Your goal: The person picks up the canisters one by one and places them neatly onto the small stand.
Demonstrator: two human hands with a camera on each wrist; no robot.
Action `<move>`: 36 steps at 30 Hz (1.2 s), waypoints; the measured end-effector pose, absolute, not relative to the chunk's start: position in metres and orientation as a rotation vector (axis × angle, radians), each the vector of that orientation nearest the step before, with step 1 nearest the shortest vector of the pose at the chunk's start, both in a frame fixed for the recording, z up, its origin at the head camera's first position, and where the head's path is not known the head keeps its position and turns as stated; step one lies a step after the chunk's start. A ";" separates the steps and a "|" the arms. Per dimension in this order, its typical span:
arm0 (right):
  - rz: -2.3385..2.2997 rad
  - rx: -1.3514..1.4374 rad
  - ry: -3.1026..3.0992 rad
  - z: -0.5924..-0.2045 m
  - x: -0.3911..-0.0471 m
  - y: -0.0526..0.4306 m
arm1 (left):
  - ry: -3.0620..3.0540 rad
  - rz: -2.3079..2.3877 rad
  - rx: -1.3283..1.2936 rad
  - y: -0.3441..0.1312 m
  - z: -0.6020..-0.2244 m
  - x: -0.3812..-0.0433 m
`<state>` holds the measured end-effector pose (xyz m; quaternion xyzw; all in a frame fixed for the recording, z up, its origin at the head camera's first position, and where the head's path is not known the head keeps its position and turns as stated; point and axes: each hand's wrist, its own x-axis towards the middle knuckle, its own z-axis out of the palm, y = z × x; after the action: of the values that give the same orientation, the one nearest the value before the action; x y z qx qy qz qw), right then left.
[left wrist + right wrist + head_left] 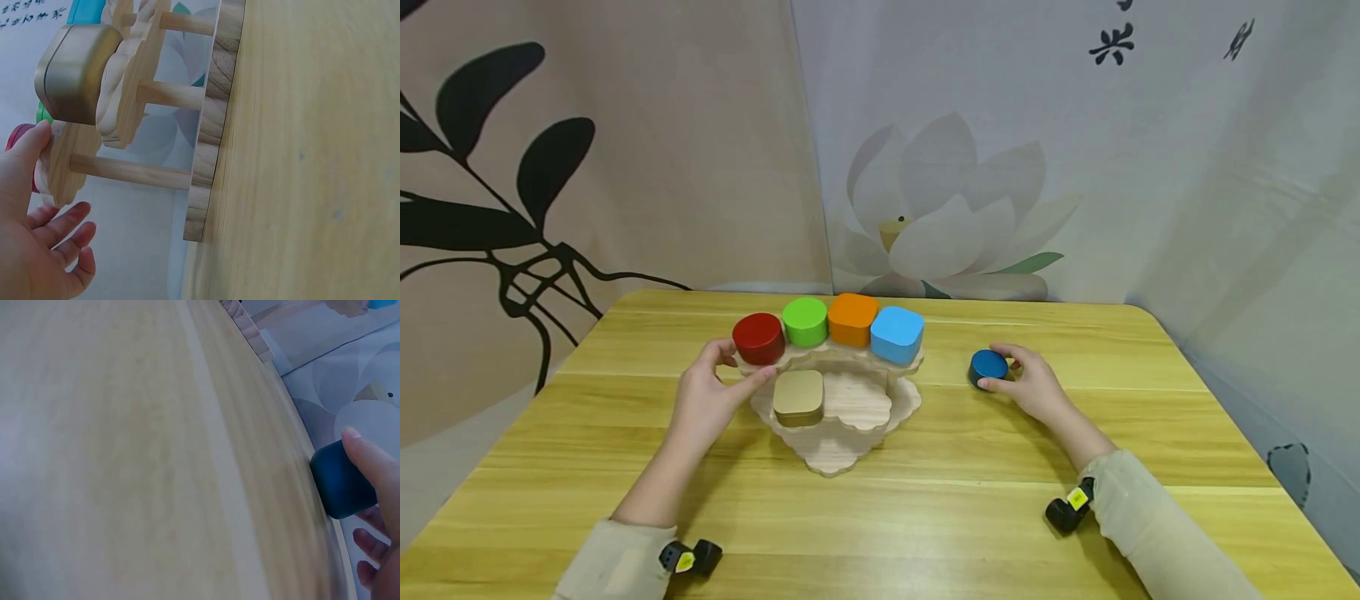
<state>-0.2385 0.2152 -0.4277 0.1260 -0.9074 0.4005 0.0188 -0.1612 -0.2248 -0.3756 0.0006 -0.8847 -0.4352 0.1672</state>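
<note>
A tiered wooden stand [831, 450] with scalloped edges stands on the table. My left hand [711, 400] grips the left end of its upper shelf, thumb along the front edge and index finger behind, beside a round red tin [758, 340]. A round green tin [806, 322], an orange tin [852, 320] and a light blue tin [897, 335] stand along that shelf. On a lower shelf sits a gold tin [75, 75] with rounded corners. To the right, my right hand [1030, 385] pinches a round dark blue tin [340, 480] between thumb and fingers, low at the tabletop.
The wooden table [880, 533] runs back to a hanging cloth [970, 83] printed with a lotus and dark leaves. Dowels [131, 172] join the stand's shelves to its base board [209, 150]. A small black camera sits on each wrist.
</note>
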 end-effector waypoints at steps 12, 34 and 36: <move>1.194 0.325 -2.801 -0.426 -0.232 0.215 | -2.519 -1.240 0.011 -0.223 -0.375 -0.161; 1.220 0.370 -2.531 -0.398 -0.203 0.194 | -2.511 -1.243 -0.006 -0.224 -0.375 -0.161; 1.235 0.370 -2.518 -0.395 -0.200 0.191 | -2.511 -1.242 -0.007 -0.224 -0.375 -0.161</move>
<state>-0.2002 0.1911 -0.3947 0.1292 -0.8792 0.4312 0.1559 -0.1605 -0.2238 -0.3748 -0.0025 -0.8834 -0.4370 0.1693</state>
